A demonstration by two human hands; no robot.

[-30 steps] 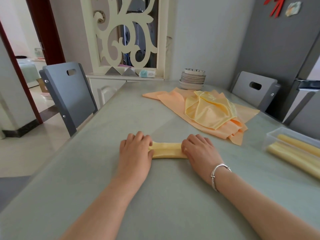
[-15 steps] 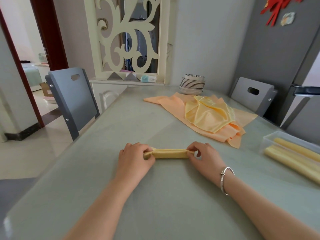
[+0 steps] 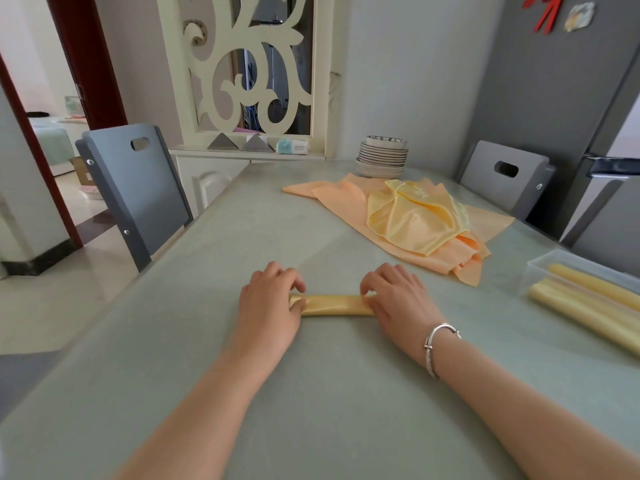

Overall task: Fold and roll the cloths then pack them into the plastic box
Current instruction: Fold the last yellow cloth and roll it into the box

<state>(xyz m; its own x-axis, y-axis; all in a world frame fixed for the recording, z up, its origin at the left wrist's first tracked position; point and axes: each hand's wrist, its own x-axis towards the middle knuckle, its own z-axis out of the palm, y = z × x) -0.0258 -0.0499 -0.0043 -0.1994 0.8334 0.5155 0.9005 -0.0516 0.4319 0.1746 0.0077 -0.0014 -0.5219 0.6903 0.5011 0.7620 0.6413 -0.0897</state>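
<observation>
On the pale green table (image 3: 194, 341), both hands, left hand (image 3: 268, 306) and right hand (image 3: 398, 301), pinch the rolled yellow satin cloth (image 3: 334, 305) by its ends (fingers curled, seemingly), the roll spanning between them.

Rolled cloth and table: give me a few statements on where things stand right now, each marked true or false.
1. Both hands hold the rolled cloth, the left hand at one end and the right hand at the other. True.
2. The plastic box is empty. False: rolled cloths already lie in it.
3. Loose cloths lie unfolded on the table beyond the hands. True.
4. The stack of bowls sits on the loose cloths. False: it stands behind them, by the wall.
</observation>
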